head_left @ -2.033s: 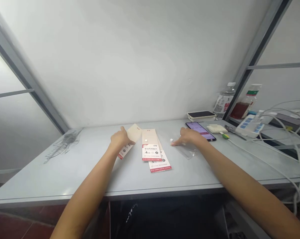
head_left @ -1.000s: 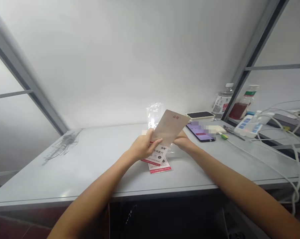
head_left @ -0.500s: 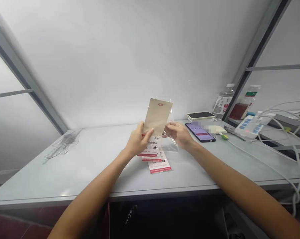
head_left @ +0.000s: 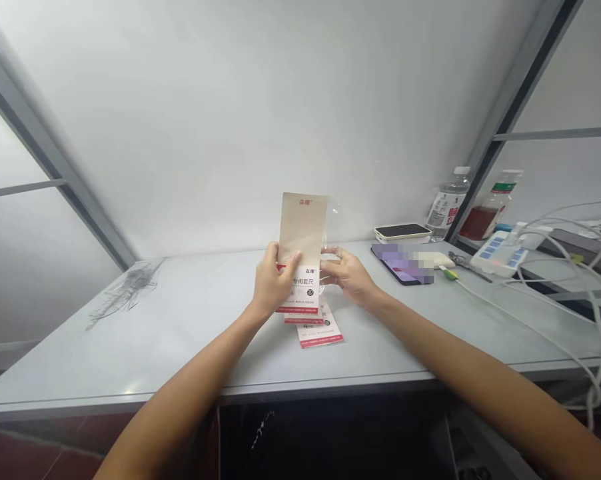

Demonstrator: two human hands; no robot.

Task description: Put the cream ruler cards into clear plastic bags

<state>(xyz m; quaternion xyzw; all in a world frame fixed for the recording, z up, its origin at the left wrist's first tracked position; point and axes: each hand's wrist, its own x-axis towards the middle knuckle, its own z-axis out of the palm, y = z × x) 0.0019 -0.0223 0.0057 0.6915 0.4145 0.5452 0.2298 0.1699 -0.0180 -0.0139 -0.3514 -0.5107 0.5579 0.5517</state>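
My left hand grips a cream ruler-set packet upright, with its red-printed lower edge just above the table. My right hand pinches a clear plastic bag close to the packet's right edge. Most of the bag is hard to see against the wall. Two similar packets lie overlapping on the table below my hands, partly hidden by the raised one.
A grey table runs across the view. A phone, a dark-topped device, bottles, a power strip and white cables stand to the right. Crumpled clear film lies at left.
The packet has swung from tilted to upright and moved left. The bag has shifted with my right hand, which has come closer to the packet.
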